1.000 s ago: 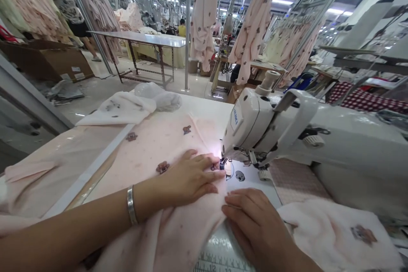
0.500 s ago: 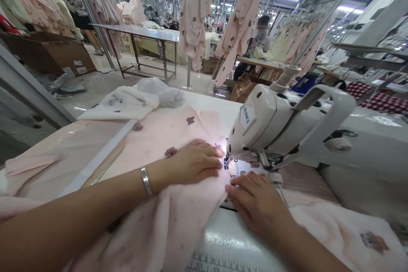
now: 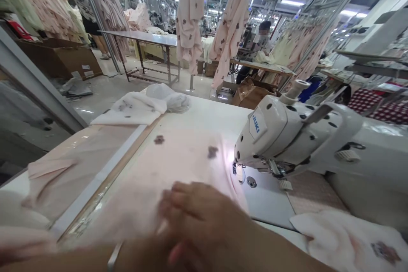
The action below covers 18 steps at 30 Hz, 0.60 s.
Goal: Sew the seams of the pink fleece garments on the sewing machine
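A pale pink fabric piece (image 3: 137, 182) with small brown printed motifs lies on the machine table, its right edge by the needle area of a white JUKI sewing machine (image 3: 270, 131). My right hand (image 3: 200, 210) reaches across over the fabric, left of the machine, its fingertips smeared by motion. Low in the picture, my left hand (image 3: 149, 248), with a silver bracelet (image 3: 114, 255) at the wrist, is blurred and partly behind the right one. Whether either hand grips the fabric is not visible.
A folded white printed cloth (image 3: 130, 108) and a clear plastic bag (image 3: 170, 97) lie at the table's far left. Another printed cloth (image 3: 353, 238) lies at right. Beyond are hanging garments (image 3: 191, 17), a cardboard box (image 3: 255, 93), a side table (image 3: 143, 38) and a seated person (image 3: 261, 40).
Both hands have left the needle area and moved left and toward me, the right crossing over the fabric. The fabric has shifted and now lies flatter. The camera view has tilted slightly.
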Each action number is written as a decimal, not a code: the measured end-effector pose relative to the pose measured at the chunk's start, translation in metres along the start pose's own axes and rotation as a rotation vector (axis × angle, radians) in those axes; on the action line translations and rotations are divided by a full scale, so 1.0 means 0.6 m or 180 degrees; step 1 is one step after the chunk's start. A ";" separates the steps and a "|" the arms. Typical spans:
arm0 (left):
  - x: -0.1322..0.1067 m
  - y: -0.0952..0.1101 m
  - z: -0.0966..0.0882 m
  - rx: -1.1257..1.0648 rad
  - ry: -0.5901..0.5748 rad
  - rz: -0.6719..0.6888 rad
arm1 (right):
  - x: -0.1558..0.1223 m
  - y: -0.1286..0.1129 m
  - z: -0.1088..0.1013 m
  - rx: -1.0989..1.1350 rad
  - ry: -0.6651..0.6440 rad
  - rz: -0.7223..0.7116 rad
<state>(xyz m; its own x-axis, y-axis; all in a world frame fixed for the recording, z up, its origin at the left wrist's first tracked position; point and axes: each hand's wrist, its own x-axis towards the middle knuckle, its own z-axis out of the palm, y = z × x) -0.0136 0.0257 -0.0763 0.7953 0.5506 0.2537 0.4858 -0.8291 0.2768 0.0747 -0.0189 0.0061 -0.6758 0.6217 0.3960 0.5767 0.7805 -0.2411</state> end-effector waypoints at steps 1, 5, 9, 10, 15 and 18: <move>-0.013 0.010 0.005 0.0008 -0.0001 -0.0047 | 0.021 -0.003 0.014 0.0108 -0.0331 -0.0218; -0.068 0.027 -0.008 0.0015 -0.0088 0.0003 | 0.093 0.062 0.069 -0.0104 -0.0975 -0.0266; -0.110 -0.006 -0.061 0.0096 -0.0057 -0.0166 | 0.126 0.153 0.075 -0.0733 -0.0615 0.1153; -0.114 -0.026 -0.079 0.0169 -0.0097 -0.0209 | 0.120 0.157 0.070 -0.0810 -0.0514 0.1327; -0.139 -0.150 -0.172 0.0562 -0.0959 0.0493 | -0.034 0.080 0.032 -0.0800 -0.0659 0.0675; -0.150 -0.156 -0.200 0.0724 -0.0981 0.0341 | -0.161 0.050 -0.005 -0.1596 -0.0433 0.0566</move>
<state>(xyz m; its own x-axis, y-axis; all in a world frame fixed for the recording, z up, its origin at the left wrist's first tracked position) -0.1741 0.0655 -0.0137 0.9005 0.4338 -0.0296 0.4347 -0.8996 0.0427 0.1587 -0.0560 -0.0369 -0.5820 0.7699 0.2616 0.8130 0.5565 0.1711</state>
